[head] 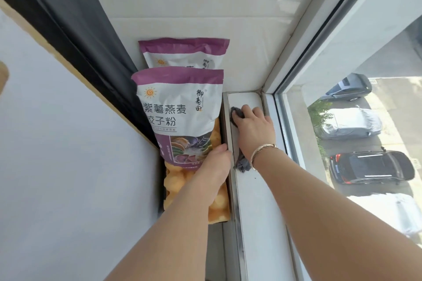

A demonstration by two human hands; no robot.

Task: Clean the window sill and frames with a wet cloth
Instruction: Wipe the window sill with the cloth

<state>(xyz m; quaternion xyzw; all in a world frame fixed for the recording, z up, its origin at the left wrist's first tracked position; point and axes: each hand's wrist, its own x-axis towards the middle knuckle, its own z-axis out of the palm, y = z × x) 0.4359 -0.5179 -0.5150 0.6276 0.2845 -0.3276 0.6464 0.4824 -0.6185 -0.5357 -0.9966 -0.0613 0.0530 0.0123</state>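
Window frames [294, 57]: white, rising from the sill's far corner; dark grime in the corner joint and along the seal line; no sign of wiping there yet, by the look of it.
Window sill [258, 207]: narrow white ledge beside the glass; a few dark specks near the cloth's trailing end, so judged only partly cleaned, near stretch likely left.
Flour bags [180, 107]: two purple-and-white pouches upright against the sill's inner edge, at the far end.
Left hand [214, 162]: fingers curled over the front bag's lower part, at the sill's inner edge; apparently steadying it.
Right hand [253, 130]: palm down near the sill's far corner, grip pressing the cloth flat.
Cloth [243, 164]: dark grey, under the right hand, ends showing beyond fingers and wrist.
Bracelet [262, 150]: thin, on the right wrist.
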